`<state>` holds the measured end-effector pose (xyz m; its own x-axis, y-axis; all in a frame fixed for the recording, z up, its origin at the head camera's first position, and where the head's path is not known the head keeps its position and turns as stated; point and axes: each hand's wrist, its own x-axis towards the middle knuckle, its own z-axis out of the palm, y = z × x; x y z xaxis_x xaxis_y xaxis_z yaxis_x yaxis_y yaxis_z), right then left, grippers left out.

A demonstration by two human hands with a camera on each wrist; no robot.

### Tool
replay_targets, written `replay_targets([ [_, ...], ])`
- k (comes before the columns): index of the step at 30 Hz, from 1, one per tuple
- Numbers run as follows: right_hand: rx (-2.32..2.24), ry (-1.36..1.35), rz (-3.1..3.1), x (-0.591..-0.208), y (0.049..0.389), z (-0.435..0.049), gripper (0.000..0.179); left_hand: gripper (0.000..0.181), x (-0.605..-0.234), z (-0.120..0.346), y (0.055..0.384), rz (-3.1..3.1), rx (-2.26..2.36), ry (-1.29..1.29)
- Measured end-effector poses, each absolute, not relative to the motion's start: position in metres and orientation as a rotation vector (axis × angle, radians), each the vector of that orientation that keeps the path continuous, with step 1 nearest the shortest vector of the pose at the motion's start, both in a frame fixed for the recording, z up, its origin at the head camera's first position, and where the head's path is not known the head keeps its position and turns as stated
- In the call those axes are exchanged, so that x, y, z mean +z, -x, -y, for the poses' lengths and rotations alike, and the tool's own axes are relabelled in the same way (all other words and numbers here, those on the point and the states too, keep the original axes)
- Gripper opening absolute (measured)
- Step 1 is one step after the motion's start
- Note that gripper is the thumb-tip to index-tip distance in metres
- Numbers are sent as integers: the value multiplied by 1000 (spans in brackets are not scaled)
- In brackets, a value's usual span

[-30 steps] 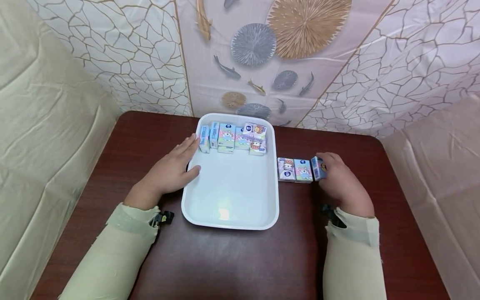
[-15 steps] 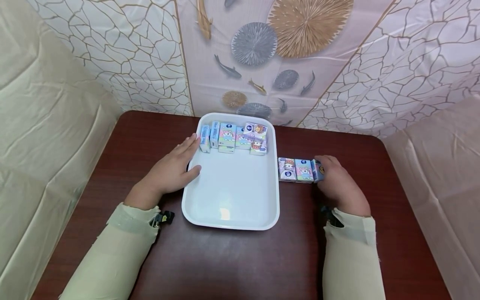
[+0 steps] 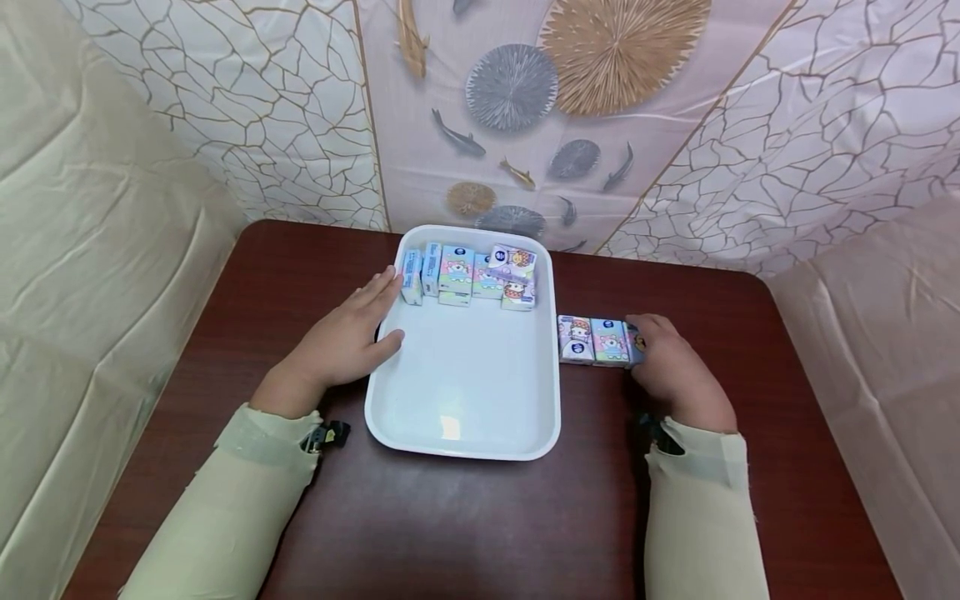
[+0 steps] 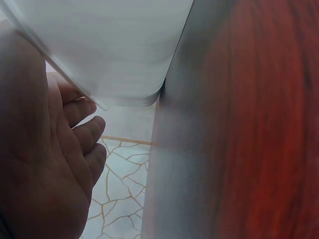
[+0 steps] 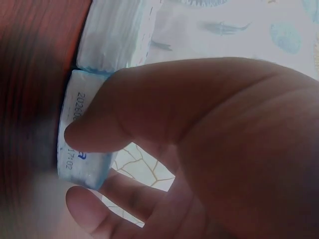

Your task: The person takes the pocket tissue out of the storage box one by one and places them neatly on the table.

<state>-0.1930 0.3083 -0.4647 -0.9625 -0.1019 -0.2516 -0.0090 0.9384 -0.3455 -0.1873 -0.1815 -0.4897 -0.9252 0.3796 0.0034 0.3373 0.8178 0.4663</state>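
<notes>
My right hand (image 3: 678, 367) pinches a small blue tissue pack (image 3: 635, 343) at the right end of a short row on the table. In the right wrist view the thumb lies across the printed end of this pack, and its neighbour (image 5: 112, 37) stands right beside it. Two more packs make up the row, a pink-and-blue one (image 3: 610, 341) and a purple one (image 3: 576, 339) next to the tray. My left hand (image 3: 337, 342) rests on the left rim of a white tray (image 3: 461, 392), fingers extended along it and thumb spread over the inside.
Several tissue packs (image 3: 456, 271) line the far end inside the tray, with a purple one (image 3: 513, 259) lying on top at the right. The dark red wooden table (image 3: 465, 525) is bounded by a patterned cloth (image 3: 300, 108) behind and beige cloth at both sides.
My right hand has moved left with the blue tissue pack, closing the gap to the pink-and-blue pack. The left hand stays at the tray's rim.
</notes>
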Motion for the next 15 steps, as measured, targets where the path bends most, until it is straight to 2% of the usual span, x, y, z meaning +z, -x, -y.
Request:
replay_targets([
  [15,-461,128,-2841,-466,195,-310,83,84,-489,182,187,-2911,726,-586],
])
